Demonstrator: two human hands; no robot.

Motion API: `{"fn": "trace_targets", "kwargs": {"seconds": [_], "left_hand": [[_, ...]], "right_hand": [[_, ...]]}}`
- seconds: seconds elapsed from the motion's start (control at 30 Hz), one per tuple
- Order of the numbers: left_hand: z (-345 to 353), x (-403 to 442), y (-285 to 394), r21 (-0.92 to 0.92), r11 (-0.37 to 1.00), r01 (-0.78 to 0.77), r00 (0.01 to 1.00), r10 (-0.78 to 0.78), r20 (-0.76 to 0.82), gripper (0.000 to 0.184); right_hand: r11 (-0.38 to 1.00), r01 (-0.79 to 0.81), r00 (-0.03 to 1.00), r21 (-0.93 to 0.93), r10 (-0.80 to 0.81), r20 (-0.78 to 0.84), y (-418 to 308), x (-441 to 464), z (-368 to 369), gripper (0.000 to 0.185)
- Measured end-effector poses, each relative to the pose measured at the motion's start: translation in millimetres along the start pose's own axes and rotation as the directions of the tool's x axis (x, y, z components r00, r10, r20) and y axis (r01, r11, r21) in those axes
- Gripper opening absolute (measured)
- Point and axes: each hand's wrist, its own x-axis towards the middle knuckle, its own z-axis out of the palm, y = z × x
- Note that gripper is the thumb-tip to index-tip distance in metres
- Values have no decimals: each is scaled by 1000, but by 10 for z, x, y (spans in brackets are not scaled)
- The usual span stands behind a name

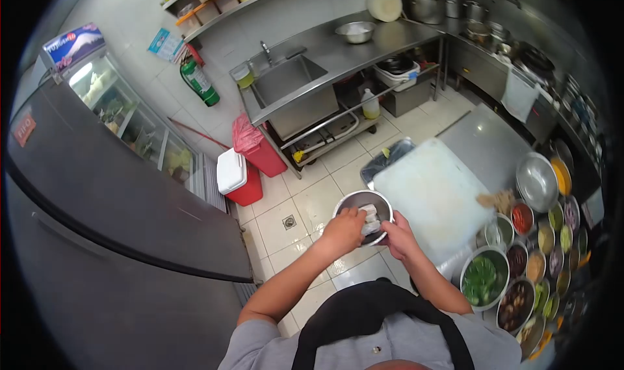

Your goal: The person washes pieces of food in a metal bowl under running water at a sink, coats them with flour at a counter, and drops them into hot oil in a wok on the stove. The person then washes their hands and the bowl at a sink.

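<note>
A round metal bowl (343,205) is held in front of my body, left of the white cutting board (432,194). Pale, whitish pieces (371,219) lie inside it. My left hand (346,228) reaches over the bowl's left rim, its bent fingers touching the pale pieces. My right hand (398,235) grips the bowl's right rim, with the thumb over the edge and the other fingers underneath.
Bowls of cut ingredients, including a large one with greens (480,280), crowd the right side. A dark tray (388,160) sits behind the board. Beyond are a sink (289,81), a red cooler (244,187) and a tall grey refrigerator (123,194).
</note>
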Motion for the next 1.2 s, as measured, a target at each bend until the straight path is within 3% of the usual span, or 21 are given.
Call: {"fn": "trace_targets", "kwargs": {"seconds": [0.2, 0.3, 0.33, 0.4, 0.47, 0.53, 0.6, 0.63, 0.67, 0.7, 0.73, 0.8, 0.83, 0.9, 1.0, 1.07, 1.1, 1.13, 1.17, 1.2], "left_hand": [[-532, 817, -1815, -45, 990, 135, 986, -138, -97, 47], [-855, 1346, -2829, 28, 991, 128, 978, -122, -170, 50], [-1100, 1585, -3166, 28, 994, 109, 975, -101, -200, 52], [-1586, 2121, -3864, 48, 998, 51, 948, -33, -317, 52], [-2163, 2607, -4411, 22, 999, 35, 883, -21, -468, 53], [-2754, 3053, -4905, -31, 999, 9, 808, -25, -589, 54], [-3138, 3513, -5429, 11, 1000, -26, 640, 25, -768, 52], [-3307, 3718, -5685, 23, 997, -78, 548, 62, -834, 49], [-3413, 3890, -5928, 34, 991, -127, 451, 88, -888, 46], [-3564, 4001, -6054, -200, 979, -38, 543, -147, -827, 42], [-3599, 4243, -6420, -222, 972, -82, 514, -149, -845, 38], [-3715, 4392, -6725, 66, 998, -15, 407, 66, -911, 39], [-3734, 4471, -6837, 67, 998, -12, 407, 66, -911, 39], [-3809, 4587, -7242, 31, 1000, 6, 316, 28, -948, 44], [-3851, 4787, -7755, -13, 998, -62, 328, 8, -945, 47], [-3786, 4931, -8059, 15, 999, 52, 420, -8, -907, 46], [-3791, 4970, -8058, 82, 991, -106, 459, 122, -880, 41], [-3689, 4941, -7981, 67, 994, -86, 563, 104, -820, 41], [-3589, 4924, -7889, 56, 996, -62, 660, 83, -747, 41], [-3484, 4912, -7777, 51, 998, -37, 745, 62, -664, 42]], "right_hand": [[984, -17, 991, -176, 40, 131, -312, 2141, 996, 45], [969, 64, 988, -239, -28, 152, -592, 3225, 1626, 38], [960, 99, 982, -263, -51, 182, -666, 3745, 1766, 50], [908, 234, 967, -347, -180, 181, -1236, 4281, 2420, 50], [723, 447, 895, -526, -361, 264, -1866, 4819, 3037, 48], [581, 542, 836, -607, -447, 319, -2459, 5288, 3676, 48], [167, 610, 715, -775, -537, 447, -2954, 5819, 4239, 41], [-3, 634, 637, -774, -564, 525, -3144, 6072, 4502, 40], [-171, 634, 562, -754, -568, 601, -3248, 6282, 4733, 39], [-273, 613, 539, -741, -541, 646, -3319, 6405, 4956, 35], [-375, 589, 520, -716, -503, 691, -3383, 6521, 5177, 31], [-526, 511, 500, -680, -462, 733, -3383, 6740, 5533, 29], [-524, 514, 499, -679, -461, 734, -3345, 6937, 5660, 29], [-719, 441, 457, -537, -335, 824, -3290, 7468, 6001, 29], [-686, 479, 391, -548, -392, 833, -3187, 7983, 6174, 30], [-618, 499, 393, -607, -463, 794, -3113, 8187, 6093, 32], [-463, 561, 446, -686, -529, 722, -3066, 8255, 5963, 32], [-298, 582, 495, -756, -608, 621, -3017, 8310, 5748, 33], [-19, 635, 541, -772, -703, 462, -2874, 8441, 5426, 30], [256, 706, 540, -660, -798, 267, -2560, 8615, 5031, 26]]}}
